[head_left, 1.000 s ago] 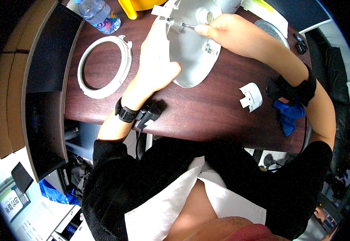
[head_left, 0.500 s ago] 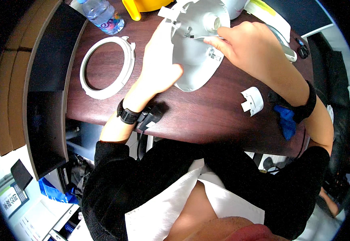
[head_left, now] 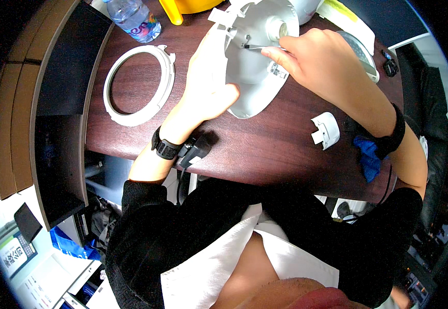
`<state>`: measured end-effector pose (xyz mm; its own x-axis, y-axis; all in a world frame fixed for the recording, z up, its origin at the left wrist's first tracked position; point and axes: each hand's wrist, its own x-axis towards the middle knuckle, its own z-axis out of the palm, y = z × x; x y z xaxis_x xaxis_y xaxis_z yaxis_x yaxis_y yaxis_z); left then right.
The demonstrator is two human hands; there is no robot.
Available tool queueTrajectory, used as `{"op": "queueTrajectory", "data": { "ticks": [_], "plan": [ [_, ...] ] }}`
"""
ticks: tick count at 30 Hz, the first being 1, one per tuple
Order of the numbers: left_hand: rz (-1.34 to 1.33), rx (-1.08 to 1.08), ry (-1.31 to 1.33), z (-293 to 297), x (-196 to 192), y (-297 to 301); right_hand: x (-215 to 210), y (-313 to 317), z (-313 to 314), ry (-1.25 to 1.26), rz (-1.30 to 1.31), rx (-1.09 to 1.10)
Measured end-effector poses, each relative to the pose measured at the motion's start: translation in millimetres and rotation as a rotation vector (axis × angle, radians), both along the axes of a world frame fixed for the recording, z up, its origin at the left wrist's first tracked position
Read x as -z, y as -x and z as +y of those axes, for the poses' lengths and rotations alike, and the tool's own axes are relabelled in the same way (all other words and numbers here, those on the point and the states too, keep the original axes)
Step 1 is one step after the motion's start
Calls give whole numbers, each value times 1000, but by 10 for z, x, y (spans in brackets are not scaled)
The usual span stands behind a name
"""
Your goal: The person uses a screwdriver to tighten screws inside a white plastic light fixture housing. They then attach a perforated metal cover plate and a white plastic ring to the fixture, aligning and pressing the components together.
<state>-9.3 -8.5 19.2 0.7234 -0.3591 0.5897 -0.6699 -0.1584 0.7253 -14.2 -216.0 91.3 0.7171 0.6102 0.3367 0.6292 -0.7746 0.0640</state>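
My left hand point(head_left: 206, 85) is closed around the left side of a white, bowl-shaped plastic housing point(head_left: 249, 92), its fingers mostly hidden behind the wall. The hollow inside faces up, showing a round white boss and small metal-looking fittings. Pinched in my right hand point(head_left: 321, 59) is a thin, light tool with a dark tip point(head_left: 255, 47); I cannot make out its kind. That tip lies at a small fitting inside the housing. Left of my left hand, a white plastic ring point(head_left: 167, 85) rests on the table. A small white plastic piece point(head_left: 328, 133) lies below my right forearm.
A water bottle point(head_left: 139, 21) and a yellow object point(head_left: 190, 7) stand at the far side of the brown table point(head_left: 265, 149). A black plug-like device point(head_left: 195, 149) sits by my left wrist. Blue cloth point(head_left: 369, 159) lies beneath my right wrist. A dark shelf unit point(head_left: 62, 87) borders the left.
The table and everything on it have shifted very slightly right in view. Both hands keep their hold, the tool tip still at the fitting. At lower right, another person's bare limb has moved down.
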Motion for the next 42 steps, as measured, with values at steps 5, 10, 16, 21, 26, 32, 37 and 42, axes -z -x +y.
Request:
{"op": "queueTrajectory", "data": {
  "ticks": [5,10,16,21,26,32,37,42],
  "plan": [
    [-44,-49,-79,-5,-41,20,-140,45,74,22,22,-2],
    [-6,-49,-86,-4,-34,63,-77,10,55,-21,-47,-88],
    [-27,-55,-32,-28,-32,65,-71,-2,73,-493,1238,369],
    [-172,-32,-75,-37,-28,53,196,30,-75,-397,658,126],
    [-91,-70,-65,-32,-43,46,-11,91,-108,-56,29,52],
    [-76,-41,-51,-19,-34,54,32,66,-37,-1,-60,-17],
    [-102,-20,-43,-15,-12,25,65,80,-23,2,33,37],
    [-64,-16,-33,-13,-30,54,-2,103,-36,9,-7,12]
  ]
}}
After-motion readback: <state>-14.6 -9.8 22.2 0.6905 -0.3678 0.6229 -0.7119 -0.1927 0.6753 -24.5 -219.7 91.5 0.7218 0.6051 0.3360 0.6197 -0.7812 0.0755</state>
